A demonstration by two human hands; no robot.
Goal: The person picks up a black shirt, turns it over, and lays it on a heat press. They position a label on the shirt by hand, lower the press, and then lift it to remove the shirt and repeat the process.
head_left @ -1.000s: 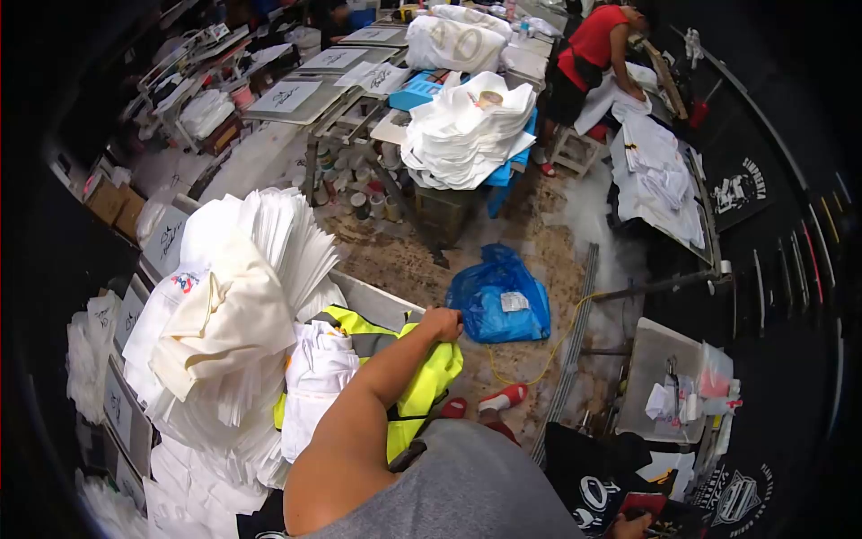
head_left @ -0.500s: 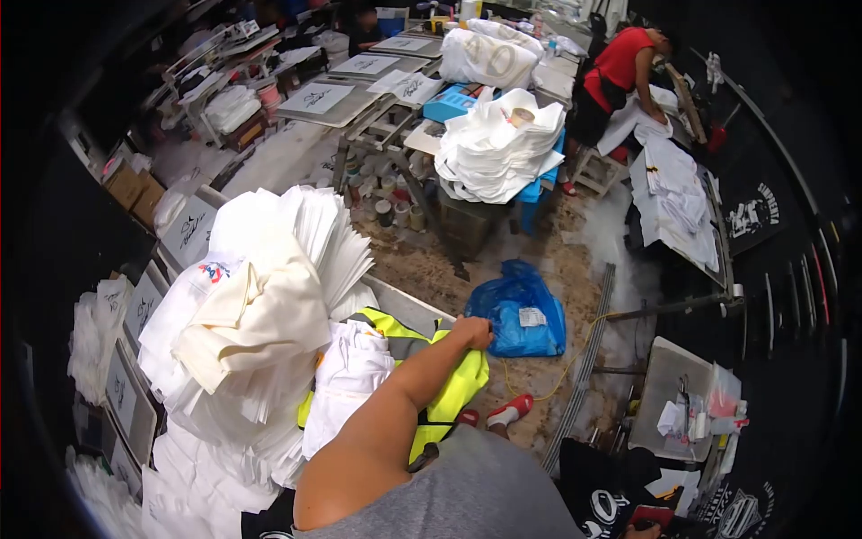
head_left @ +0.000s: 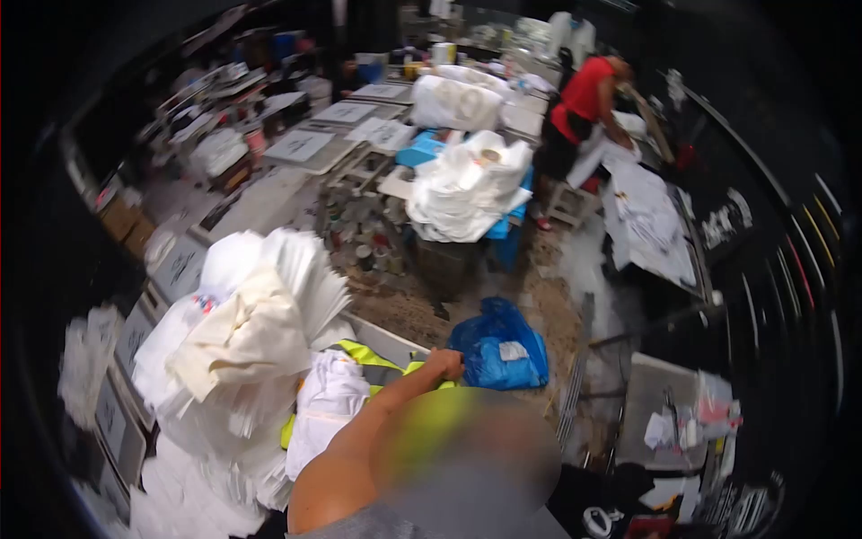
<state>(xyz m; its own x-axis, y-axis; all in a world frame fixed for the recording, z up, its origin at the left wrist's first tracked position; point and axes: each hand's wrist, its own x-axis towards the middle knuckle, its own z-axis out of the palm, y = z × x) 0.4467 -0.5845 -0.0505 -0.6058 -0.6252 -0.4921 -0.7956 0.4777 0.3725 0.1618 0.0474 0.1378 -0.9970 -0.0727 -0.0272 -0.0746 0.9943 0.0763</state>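
Observation:
My left hand (head_left: 444, 363) is stretched forward, its fingers curled at the far end of a yellow high-visibility garment (head_left: 370, 359) with a grey stripe. Whatever lies inside the fingers is hidden. Just beyond the hand, a blue plastic bag (head_left: 503, 346) with a pale label is on the floor. Folded white cloth (head_left: 328, 395) lies on the garment, beside my forearm. To the left rises a tall pile of white fabric (head_left: 224, 395), with a cream cloth (head_left: 244, 328) draped over it. My right hand is out of view.
Another stack of white fabric (head_left: 467, 193) stands ahead, by printing boards (head_left: 310, 148). A co-worker in a red top (head_left: 588, 94) bends over a board with white garments (head_left: 651, 211). At lower right is a grey tray (head_left: 660, 395) with small items.
The view has tilted up and blurred, so the near things appear lower and further left. My left hand stays by the garment's end. Fingers at the bottom right edge have left view.

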